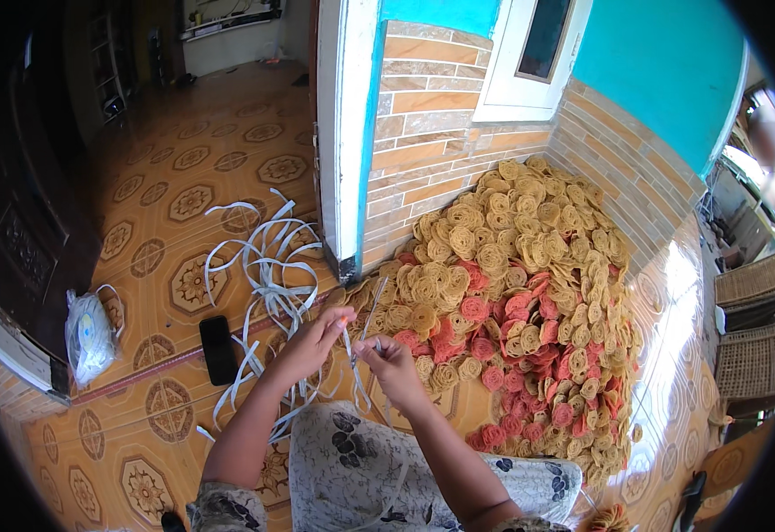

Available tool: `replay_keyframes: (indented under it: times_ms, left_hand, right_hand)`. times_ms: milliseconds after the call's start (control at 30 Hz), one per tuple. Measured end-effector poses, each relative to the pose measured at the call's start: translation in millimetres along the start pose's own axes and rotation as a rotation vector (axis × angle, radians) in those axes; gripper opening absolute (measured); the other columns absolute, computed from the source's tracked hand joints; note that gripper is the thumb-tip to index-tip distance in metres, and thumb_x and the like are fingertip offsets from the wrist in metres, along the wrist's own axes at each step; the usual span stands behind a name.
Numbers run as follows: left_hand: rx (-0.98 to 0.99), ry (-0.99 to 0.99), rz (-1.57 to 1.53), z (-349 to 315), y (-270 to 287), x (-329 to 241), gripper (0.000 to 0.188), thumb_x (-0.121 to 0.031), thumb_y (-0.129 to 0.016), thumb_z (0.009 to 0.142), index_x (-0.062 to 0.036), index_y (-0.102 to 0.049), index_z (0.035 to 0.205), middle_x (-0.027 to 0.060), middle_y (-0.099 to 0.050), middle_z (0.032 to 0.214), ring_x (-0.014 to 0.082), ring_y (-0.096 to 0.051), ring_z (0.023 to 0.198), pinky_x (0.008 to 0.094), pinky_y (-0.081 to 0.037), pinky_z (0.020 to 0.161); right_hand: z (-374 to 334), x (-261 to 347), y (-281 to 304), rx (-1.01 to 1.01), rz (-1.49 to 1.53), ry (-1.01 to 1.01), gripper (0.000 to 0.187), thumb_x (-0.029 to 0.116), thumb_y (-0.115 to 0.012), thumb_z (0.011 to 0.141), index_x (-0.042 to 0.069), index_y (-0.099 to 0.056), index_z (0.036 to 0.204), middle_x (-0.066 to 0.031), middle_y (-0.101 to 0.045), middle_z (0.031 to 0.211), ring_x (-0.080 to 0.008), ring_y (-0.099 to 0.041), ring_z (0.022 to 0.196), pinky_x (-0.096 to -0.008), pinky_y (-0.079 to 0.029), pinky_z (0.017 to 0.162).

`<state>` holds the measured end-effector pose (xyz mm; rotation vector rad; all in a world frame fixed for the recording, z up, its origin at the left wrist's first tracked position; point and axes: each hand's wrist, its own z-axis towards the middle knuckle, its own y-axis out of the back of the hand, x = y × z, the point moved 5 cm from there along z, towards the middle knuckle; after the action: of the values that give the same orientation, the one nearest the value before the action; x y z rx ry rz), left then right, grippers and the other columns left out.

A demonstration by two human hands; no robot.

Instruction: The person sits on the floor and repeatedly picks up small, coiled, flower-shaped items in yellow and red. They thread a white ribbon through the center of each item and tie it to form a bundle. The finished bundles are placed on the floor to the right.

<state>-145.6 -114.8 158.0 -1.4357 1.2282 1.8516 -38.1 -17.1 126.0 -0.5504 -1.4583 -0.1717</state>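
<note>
My left hand (315,342) is closed, with thumb and finger pinching a white strip (348,341) in front of my lap. A small orange spot shows at its fingertips, too small to name. Close on its right, my right hand (389,365) is also closed, fingers bent around a thin pale strip that sticks up past them. Whether a small tool is in those fingers too, I cannot make out. Loose white strips (268,257) lie tangled on the floor beyond and left of my left hand. A patterned white cloth (343,443) covers my lap.
A big heap of tan and red coiled rosettes (529,257) fills the corner against the tiled wall (432,115). A black phone (218,350) and a clear plastic bag (91,337) lie on the patterned floor at left. Woven panels (753,355) stand at far right.
</note>
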Motion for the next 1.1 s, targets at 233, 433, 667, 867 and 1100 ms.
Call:
replay_keyframes:
  times_ms: [233,433,667,867,1100]
  left_hand:
    - [0.076,-0.032,0.079,-32.0,-18.6,8.2,0.039,-0.031,-0.044,0.104,-0.0021,-0.051,0.079,-0.0001,-0.051,0.067,0.0119,-0.047,0.063,0.0304,-0.042,0.060]
    - [-0.063,0.041,-0.037,-41.6,-21.9,11.2,0.031,-0.029,-0.046,0.104,-0.0045,-0.059,0.089,-0.0020,-0.055,0.076,0.0050,-0.046,0.069,0.0225,-0.040,0.065]
    - [-0.080,0.061,-0.396,-29.5,-29.4,20.5,0.019,-0.020,-0.056,0.100,-0.0021,-0.060,0.103,-0.0003,-0.064,0.094,0.0047,-0.056,0.085,0.0231,-0.046,0.076]
    - [-0.529,0.067,-0.939,-17.8,11.0,61.0,0.012,-0.022,-0.057,0.099,-0.0102,-0.058,0.098,-0.0005,-0.060,0.087,0.0094,-0.056,0.080,0.0245,-0.046,0.075]
    - [-0.552,-0.012,-0.932,-3.9,49.8,82.0,0.011,-0.022,-0.058,0.099,-0.0109,-0.056,0.099,-0.0008,-0.058,0.088,0.0100,-0.056,0.080,0.0271,-0.046,0.079]
  right_hand:
    - [-11.6,2.9,17.7,-0.096,0.119,-0.063,0.018,0.019,-0.062,0.097,0.009,-0.061,0.082,0.0105,-0.043,0.064,-0.0016,-0.029,0.056,-0.0225,-0.022,0.051]
    - [-20.2,6.1,10.1,-0.094,0.041,0.078,0.021,0.018,-0.063,0.097,0.010,-0.058,0.078,0.0110,-0.039,0.065,-0.0011,-0.029,0.059,-0.0220,-0.022,0.052]
    - [-25.2,0.5,9.0,-0.058,-0.044,0.002,0.020,0.018,-0.063,0.096,0.006,-0.060,0.080,0.0104,-0.041,0.067,-0.0011,-0.031,0.062,-0.0214,-0.024,0.055]
    - [-40.8,-9.8,4.0,0.084,-0.073,0.014,0.020,0.019,-0.062,0.097,0.006,-0.057,0.082,0.0099,-0.042,0.069,-0.0023,-0.033,0.064,-0.0218,-0.028,0.057]
    - [-40.7,-10.4,6.2,0.033,-0.100,-0.038,0.025,0.019,-0.059,0.099,0.008,-0.052,0.078,0.0097,-0.039,0.070,-0.0025,-0.032,0.064,-0.0221,-0.028,0.058]
